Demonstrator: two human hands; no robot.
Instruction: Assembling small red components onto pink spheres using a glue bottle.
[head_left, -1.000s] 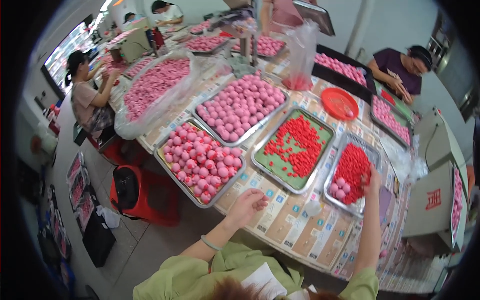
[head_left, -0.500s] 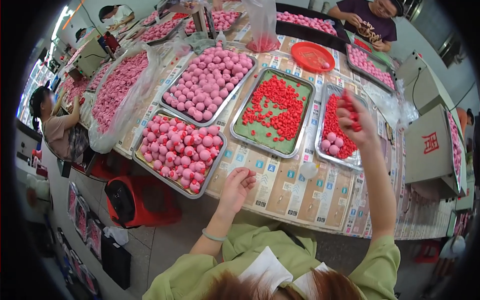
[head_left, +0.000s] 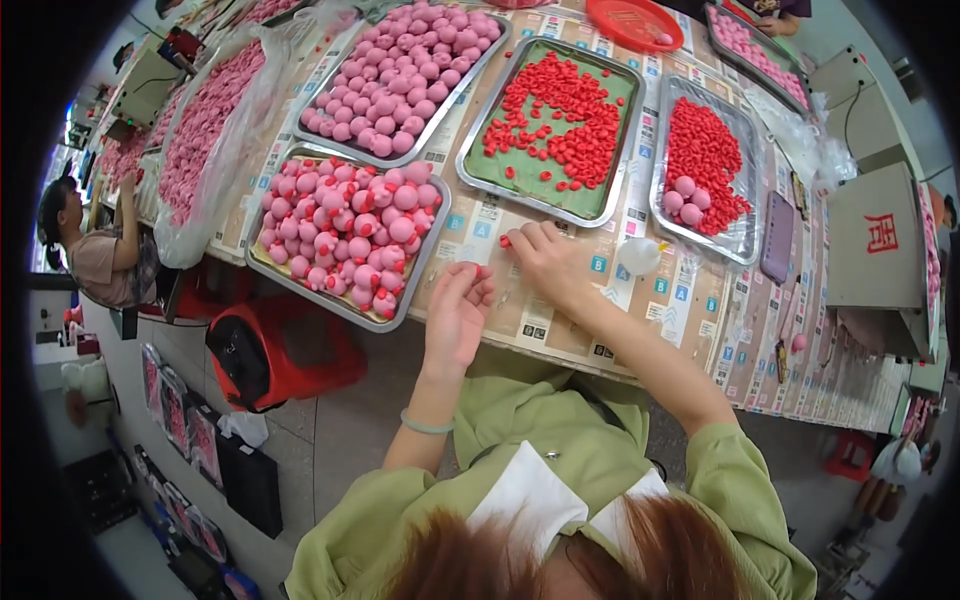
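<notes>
Both hands are on the near side of the green-lined tray (head_left: 532,188). Left hand (head_left: 462,310): grip pinched nearly closed, thumb and index on a small red piece (head_left: 481,270); rest of the fingers loosely curled. Right hand (head_left: 548,258): fingers curled low over the worktop (head_left: 505,315), second red piece (head_left: 506,241) at its fingertips; can't tell if it's gripped or just touched, palm hidden. White bottle (head_left: 640,256) stands off the green-lined tray's near right corner; ball tray (head_left: 428,250) is to its left. Reads as a handling step, piece by piece. Next move probably calls for light fingertip control.
</notes>
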